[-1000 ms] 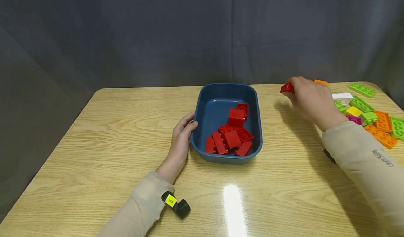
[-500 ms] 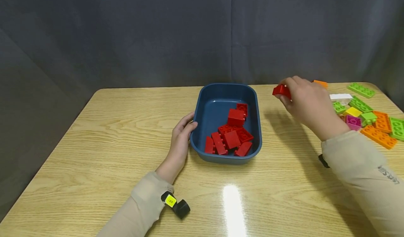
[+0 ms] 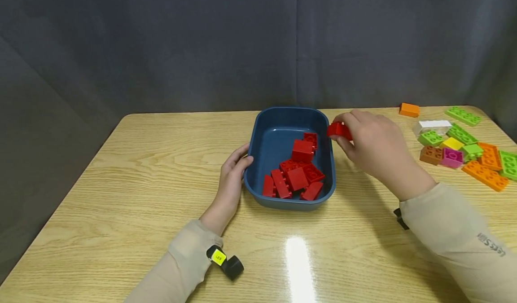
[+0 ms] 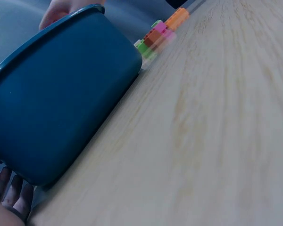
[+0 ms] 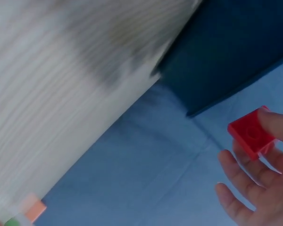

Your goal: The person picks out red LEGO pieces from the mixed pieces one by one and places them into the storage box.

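Observation:
A dark blue plastic bin [image 3: 296, 205] stands on the wooden table with several red toy bricks [image 3: 296, 177] inside. My left hand [image 3: 231, 177] rests against the bin's left side, its thumb at the rim and its other fingers along the outer wall. In the left wrist view its fingers [image 4: 13, 193] show at the bin's lower corner. My right hand [image 3: 373, 148] pinches a red toy brick [image 3: 338, 130] just above the bin's right rim. The right wrist view shows this red brick [image 5: 251, 133] between thumb and fingers, its hollow underside visible.
Loose bricks lie at the table's right: an orange one [image 3: 409, 110], a white one [image 3: 433, 127], a brown one [image 3: 431, 155], a magenta one [image 3: 452, 158], a yellow one [image 3: 452, 143] and several green ones. A dark curtain [image 3: 202, 47] hangs behind the table [image 3: 141, 182].
My right hand has moved left, from beside the loose bricks to the bin's right rim, carrying the red brick. The brown brick has come into full view. My left hand and the bin stay put.

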A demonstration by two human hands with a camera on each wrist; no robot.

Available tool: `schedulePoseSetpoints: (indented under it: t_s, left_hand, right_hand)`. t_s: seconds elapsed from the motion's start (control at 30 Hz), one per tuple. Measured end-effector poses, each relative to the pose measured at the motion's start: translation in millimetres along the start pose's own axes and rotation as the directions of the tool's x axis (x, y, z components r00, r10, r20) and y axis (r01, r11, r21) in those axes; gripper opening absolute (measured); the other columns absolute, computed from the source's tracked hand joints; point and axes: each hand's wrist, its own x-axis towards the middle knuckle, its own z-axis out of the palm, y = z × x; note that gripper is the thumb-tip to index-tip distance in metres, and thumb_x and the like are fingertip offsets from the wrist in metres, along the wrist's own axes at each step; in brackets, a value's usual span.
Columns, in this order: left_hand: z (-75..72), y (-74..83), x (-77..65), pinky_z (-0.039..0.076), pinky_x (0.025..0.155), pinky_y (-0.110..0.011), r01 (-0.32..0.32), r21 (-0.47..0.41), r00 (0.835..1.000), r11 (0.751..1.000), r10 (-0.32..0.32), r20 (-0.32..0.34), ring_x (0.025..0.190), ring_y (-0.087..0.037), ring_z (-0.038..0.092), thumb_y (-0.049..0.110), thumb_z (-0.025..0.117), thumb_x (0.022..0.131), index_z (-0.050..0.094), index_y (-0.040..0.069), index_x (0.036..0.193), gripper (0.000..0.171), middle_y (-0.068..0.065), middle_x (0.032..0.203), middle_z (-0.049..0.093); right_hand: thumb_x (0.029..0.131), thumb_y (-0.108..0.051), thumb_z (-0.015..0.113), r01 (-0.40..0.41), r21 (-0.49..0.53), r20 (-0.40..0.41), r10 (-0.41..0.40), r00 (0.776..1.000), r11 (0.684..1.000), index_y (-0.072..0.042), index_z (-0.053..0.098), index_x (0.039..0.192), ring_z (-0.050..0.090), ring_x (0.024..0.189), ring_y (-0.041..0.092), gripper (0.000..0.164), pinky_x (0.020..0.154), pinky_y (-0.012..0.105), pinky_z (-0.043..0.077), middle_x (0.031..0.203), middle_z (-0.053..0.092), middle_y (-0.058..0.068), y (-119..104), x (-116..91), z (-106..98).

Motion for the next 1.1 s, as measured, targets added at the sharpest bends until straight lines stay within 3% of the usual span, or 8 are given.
schedulePoseSetpoints:
  t_s: [0.4,0.73,1.0,1.1]
  left_hand:
    - [0.8,0.0,0.3,0.040,0.104,-0.041,0.006,-0.006,1.000,1.000,-0.006,-0.005,0.118,-0.022,0.052,0.018,0.048,0.090,0.051,0.010,0.133,0.044,-0.011,0.139,0.052]
    - [1.4,0.2,-0.7,0.041,0.104,-0.044,0.004,-0.007,1.000,1.000,-0.004,-0.002,0.117,-0.023,0.053,0.018,0.047,0.091,0.051,0.009,0.134,0.044,-0.011,0.140,0.052]
    - [1.7,1.7,0.5,0.046,0.094,-0.029,-0.001,-0.020,1.000,1.000,0.001,0.006,0.114,-0.025,0.056,0.019,0.046,0.091,0.049,0.008,0.136,0.046,-0.012,0.139,0.053]
    - [1.1,2.6,1.2,0.046,0.097,-0.031,-0.024,-0.026,1.000,0.999,0.025,0.008,0.116,-0.026,0.056,0.018,0.044,0.092,0.044,0.007,0.139,0.049,-0.012,0.142,0.051]
  right_hand:
    - [0.073,-0.019,0.075,0.064,0.038,-0.010,-0.064,0.998,0.997,-0.005,0.066,0.102,0.062,0.076,0.026,0.033,0.065,0.043,0.054,0.088,0.071,0.011,-34,-5,2]
    - [0.071,-0.024,0.077,0.100,0.035,0.022,-0.101,0.995,0.994,-0.007,0.067,0.104,0.062,0.078,0.024,0.038,0.065,0.038,0.052,0.086,0.074,0.011,-47,-12,10]
    - [0.073,-0.024,0.076,0.097,0.025,0.064,-0.099,0.993,0.995,-0.005,0.067,0.104,0.061,0.079,0.025,0.037,0.066,0.041,0.054,0.088,0.073,0.011,-50,-17,13]
    - [0.074,-0.024,0.075,0.087,0.030,0.065,-0.088,0.994,0.996,-0.005,0.067,0.105,0.062,0.081,0.026,0.037,0.069,0.041,0.054,0.090,0.073,0.012,-49,-18,10]
